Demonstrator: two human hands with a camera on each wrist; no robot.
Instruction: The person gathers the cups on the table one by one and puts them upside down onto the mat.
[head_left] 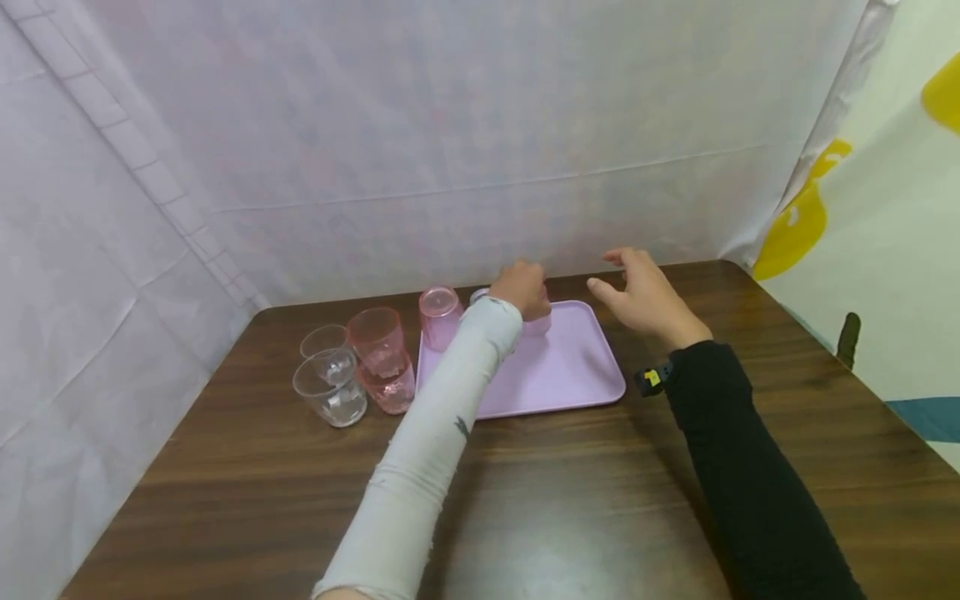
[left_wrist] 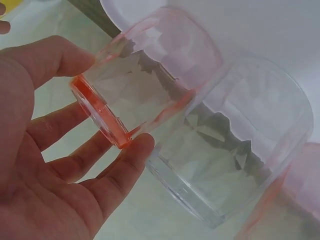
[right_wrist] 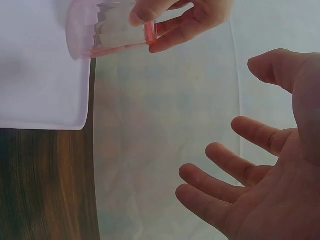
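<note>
My left hand [head_left: 522,287], in a white sleeve, grips the thick base of an upturned pink cup [head_left: 538,323] that stands at the back of a lilac tray [head_left: 570,371]. In the left wrist view, thumb and fingers of that left hand [left_wrist: 107,100] curl round the pink cup [left_wrist: 150,70], and a clear cup [left_wrist: 235,145] sits right beside it. My right hand [head_left: 611,275], in a black sleeve, hovers open above the tray's back right corner and holds nothing. The right wrist view shows the right hand [right_wrist: 260,165] with fingers spread, and the pink cup [right_wrist: 115,30] over the tray [right_wrist: 40,75].
Another upturned pink cup [head_left: 438,317] stands at the tray's back left. Left of the tray, on the brown table [head_left: 570,500], stand two clear cups [head_left: 330,387] and two pink cups [head_left: 378,342]. White cloth walls close in the back and left.
</note>
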